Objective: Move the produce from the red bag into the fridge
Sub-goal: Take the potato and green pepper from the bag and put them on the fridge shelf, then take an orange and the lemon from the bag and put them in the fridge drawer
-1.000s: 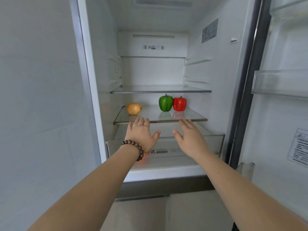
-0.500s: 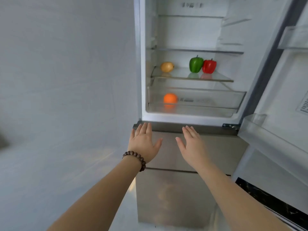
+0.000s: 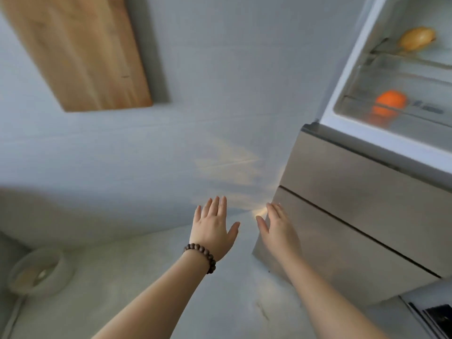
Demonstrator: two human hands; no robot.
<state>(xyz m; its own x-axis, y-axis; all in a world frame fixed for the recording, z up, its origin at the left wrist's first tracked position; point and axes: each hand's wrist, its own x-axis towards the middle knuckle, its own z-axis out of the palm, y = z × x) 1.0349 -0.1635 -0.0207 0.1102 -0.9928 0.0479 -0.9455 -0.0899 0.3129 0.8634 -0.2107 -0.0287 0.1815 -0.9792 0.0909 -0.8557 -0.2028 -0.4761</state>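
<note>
So the biggest thing in view is 1 pale grey wall (image 3: 220, 99) taking up most of the left and middle, running down into 1 pale floor (image 3: 146, 277). Next up is 1 fridge (image 3: 342, 204) on the right, upper compartment open, with 2 closed brushed-metal drawer fronts below it. Then there's 1 wooden panel (image 3: 80, 50) up on the wall at the top left, set well apart from the fridge. 2 bare forearms reach forward from the bottom edge; the left hand (image 3: 212, 231) and the right hand (image 3: 278, 231) are both spread flat with fingers straight, palms down, holding nothing and touching nothing I can make out, and they're near each other with a gap between. The right one sits in front of the lower drawer's corner. Down at the bottom left is 1 round white bowl-like thing (image 3: 39, 272) on the floor, too blurry to say more. Produce count inside the fridge: 1 orange (image 3: 390, 101) in the clear crisper drawer, and 1 yellowish-brown fruit (image 3: 417, 37) on the glass shelf above it. There's 1 dark label strip just right of the orange, but it's smeared and unreadable. Smallest, 1 dark beaded bracelet (image 3: 201, 255) on the left wrist.
</note>
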